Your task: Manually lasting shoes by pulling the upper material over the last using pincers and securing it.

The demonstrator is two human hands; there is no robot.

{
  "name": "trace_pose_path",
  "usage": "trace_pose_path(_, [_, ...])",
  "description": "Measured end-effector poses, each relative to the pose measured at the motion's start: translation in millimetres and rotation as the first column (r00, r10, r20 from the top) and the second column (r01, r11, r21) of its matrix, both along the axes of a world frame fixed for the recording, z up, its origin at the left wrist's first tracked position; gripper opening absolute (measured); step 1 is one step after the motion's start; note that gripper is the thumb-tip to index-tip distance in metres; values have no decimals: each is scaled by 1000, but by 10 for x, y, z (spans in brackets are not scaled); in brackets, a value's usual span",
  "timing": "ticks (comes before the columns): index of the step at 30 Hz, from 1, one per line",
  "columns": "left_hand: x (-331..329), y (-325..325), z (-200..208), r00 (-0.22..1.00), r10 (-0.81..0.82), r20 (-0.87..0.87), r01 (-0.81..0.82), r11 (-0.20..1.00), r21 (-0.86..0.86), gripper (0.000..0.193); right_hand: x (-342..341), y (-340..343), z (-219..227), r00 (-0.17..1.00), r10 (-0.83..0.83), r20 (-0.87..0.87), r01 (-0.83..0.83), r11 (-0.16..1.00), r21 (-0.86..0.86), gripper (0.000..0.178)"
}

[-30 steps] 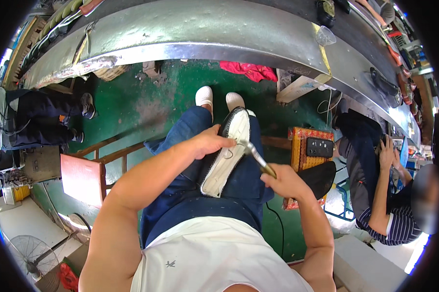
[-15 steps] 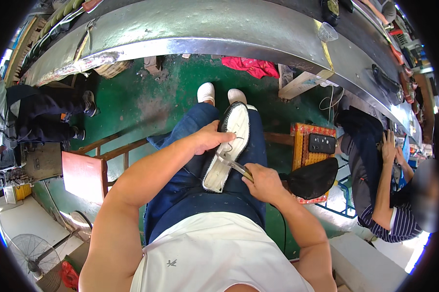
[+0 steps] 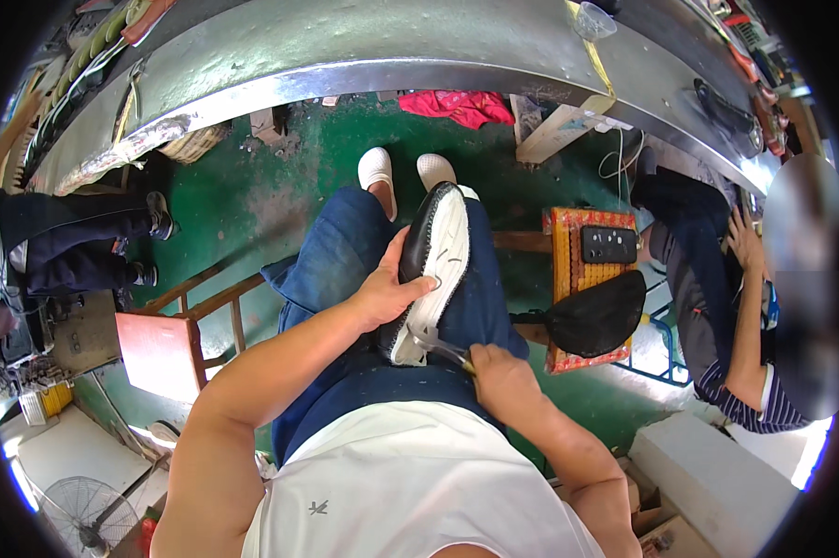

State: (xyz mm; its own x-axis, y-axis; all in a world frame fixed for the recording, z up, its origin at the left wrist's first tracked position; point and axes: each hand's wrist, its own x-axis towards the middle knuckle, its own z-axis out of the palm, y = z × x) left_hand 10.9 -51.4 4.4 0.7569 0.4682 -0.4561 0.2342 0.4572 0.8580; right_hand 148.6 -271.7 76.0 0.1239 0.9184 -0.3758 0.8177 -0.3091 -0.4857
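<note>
Across my thighs lies a black shoe (image 3: 452, 246), its pale unfinished bottom turned up and its toe pointing away from me. Stitching runs around the edge of that bottom, and a few dark curved marks show on it. My left hand (image 3: 392, 290) is closed around the shoe's left side, the thumb pressing on the pale bottom. In my right hand (image 3: 505, 379) is the handle of a hammer (image 3: 446, 349). Its metal head meets or hovers just over the heel end; which of these I cannot tell.
A long metal-topped bench (image 3: 345, 46) runs across the far side. To my right are a stool with a beaded mat (image 3: 568, 274), a phone (image 3: 609, 245) and a black cloth cover (image 3: 598, 314). Another person's hand (image 3: 745, 239) is farther right. A wooden stool (image 3: 159, 352) stands left.
The shoe has rolled so more of its black left side shows. My left hand has shifted along it toward me. The hammer head has moved down toward the heel end.
</note>
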Motion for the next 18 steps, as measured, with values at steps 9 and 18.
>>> trace_pose_path(9, [-420, -385, -104, 972, -107, -209, 207, 812, 545, 100, 875, 161, -547, 381, -497, -780, -299, 732, -612, 28])
trace_pose_path(18, [-517, -460, -107, 972, -14, -236, 137, 846, 515, 108, 514, 267, 185, 717, -245, -653, 178, 970, -168, 31])
